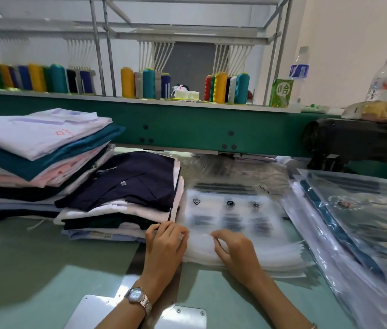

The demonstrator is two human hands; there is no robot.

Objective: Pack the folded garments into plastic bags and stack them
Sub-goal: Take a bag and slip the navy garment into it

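Observation:
A pile of empty clear plastic bags [235, 214] with black print lies flat in the middle of the table. My left hand [166, 243] and my right hand [232, 250] sit at its near edge, fingers curled and pinching the open end of the top bag. To the left, a lower stack of folded garments [126, 186] has a navy one on top. A taller stack [36, 148] with a white garment on top stands further left. Bagged garments [358, 217] lie piled at the right.
A green machine beam [187, 124] runs across behind the table, carrying thread cones [221, 87]. Water bottles [299, 72], a green drink carton [281, 92] and a black motor [353, 138] are at the right. A metal plate [107, 309] is set into the near table.

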